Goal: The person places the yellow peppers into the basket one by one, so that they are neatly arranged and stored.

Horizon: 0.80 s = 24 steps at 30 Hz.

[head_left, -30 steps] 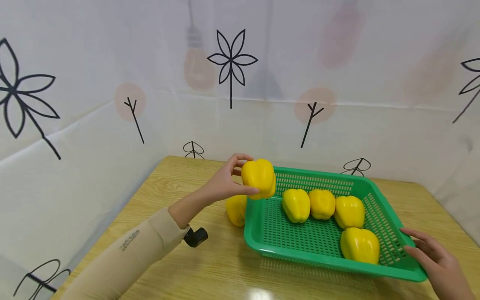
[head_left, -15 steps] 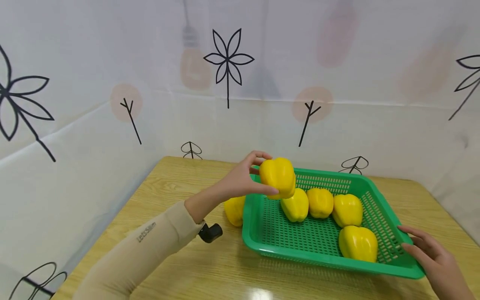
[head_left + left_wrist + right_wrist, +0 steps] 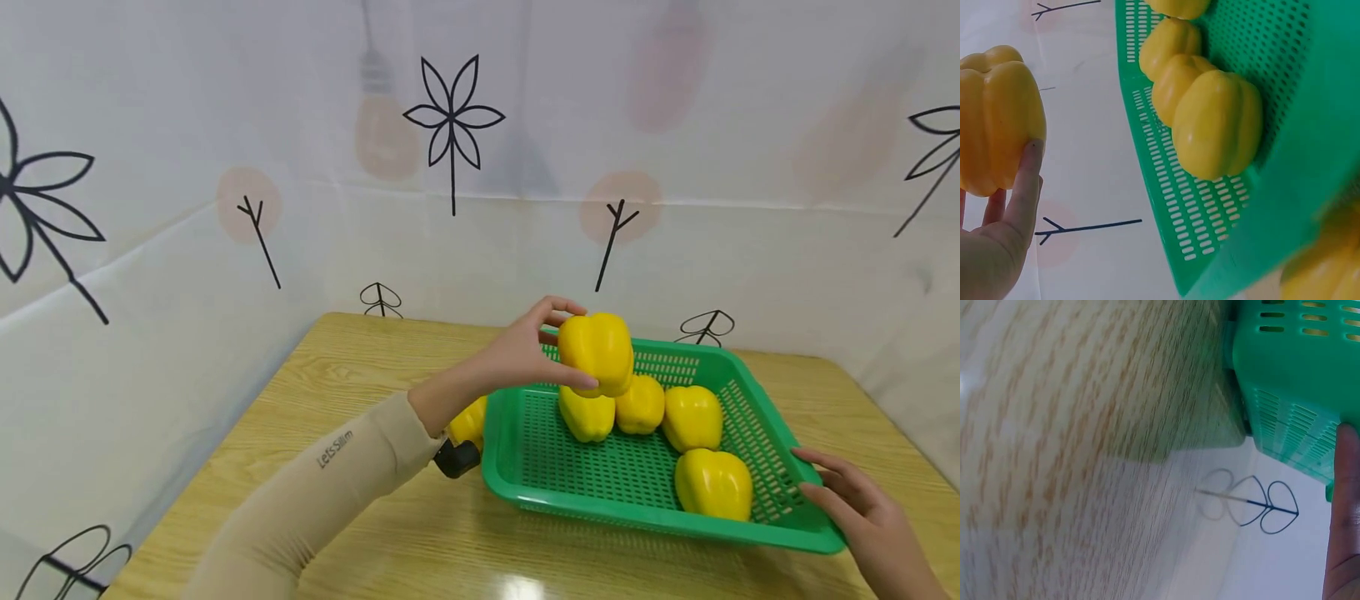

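Observation:
My left hand [image 3: 521, 354] holds a yellow bell pepper [image 3: 597, 354] above the far left part of a green plastic basket [image 3: 630, 518], thumb on the near side and fingers behind. In the left wrist view that pepper [image 3: 1000, 122] is upright between thumb and fingers. Several more yellow bell peppers lie in the basket, among them one near the front right [image 3: 714, 485]. At the basket's right end my right hand [image 3: 870, 517] grips the rim. The right wrist view shows one finger [image 3: 1346, 500] along the basket's outer wall.
Another yellow bell pepper [image 3: 470, 421] sits on the wooden table [image 3: 360, 367] just outside the basket's left end, partly behind my left wrist and its black camera [image 3: 457, 458]. A white cloth [image 3: 480, 258] with plant drawings hangs behind the table.
My left hand has carried its pepper rightward from the basket's left rim to over the peppers inside. The right hand stays at the right rim.

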Motion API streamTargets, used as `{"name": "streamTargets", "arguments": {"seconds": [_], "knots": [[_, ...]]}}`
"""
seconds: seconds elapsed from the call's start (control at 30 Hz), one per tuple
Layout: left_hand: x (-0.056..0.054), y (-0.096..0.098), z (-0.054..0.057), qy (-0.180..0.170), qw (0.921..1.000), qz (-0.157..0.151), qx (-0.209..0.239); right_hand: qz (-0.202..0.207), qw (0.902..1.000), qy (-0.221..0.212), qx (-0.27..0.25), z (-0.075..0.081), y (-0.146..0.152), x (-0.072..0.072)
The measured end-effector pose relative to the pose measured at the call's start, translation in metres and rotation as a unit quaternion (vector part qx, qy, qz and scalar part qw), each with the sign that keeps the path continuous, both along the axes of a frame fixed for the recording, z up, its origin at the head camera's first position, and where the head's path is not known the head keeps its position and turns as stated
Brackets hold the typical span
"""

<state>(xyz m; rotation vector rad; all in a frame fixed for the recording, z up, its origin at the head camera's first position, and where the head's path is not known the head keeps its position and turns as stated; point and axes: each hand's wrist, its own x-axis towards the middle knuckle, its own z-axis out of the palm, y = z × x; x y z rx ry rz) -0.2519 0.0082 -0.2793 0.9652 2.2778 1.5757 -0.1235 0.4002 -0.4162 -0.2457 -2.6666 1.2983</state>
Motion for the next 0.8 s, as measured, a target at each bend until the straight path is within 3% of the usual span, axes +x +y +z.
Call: {"name": "streamTargets", "arguments": {"seconds": [0.27, 0.43, 0.67, 0.8], "knots": [[0.002, 0.026, 0.000, -0.006, 0.9999, -0.011, -0.001, 0.005, 1.0000, -0.002, 0.004, 0.005, -0.003, 0.000], [0.002, 0.043, -0.008, -0.023, 0.9996, -0.015, -0.010, 0.008, 0.9998, -0.001, 0.021, 0.000, 0.000, 0.001], [0.001, 0.062, -0.019, -0.044, 0.9964, -0.010, -0.071, 0.004, 0.9995, 0.006, 0.031, -0.003, 0.002, 0.001], [0.001, 0.071, -0.023, -0.038, 0.9939, -0.027, -0.100, 0.007, 0.9993, 0.014, 0.033, -0.002, -0.001, 0.000]]}}
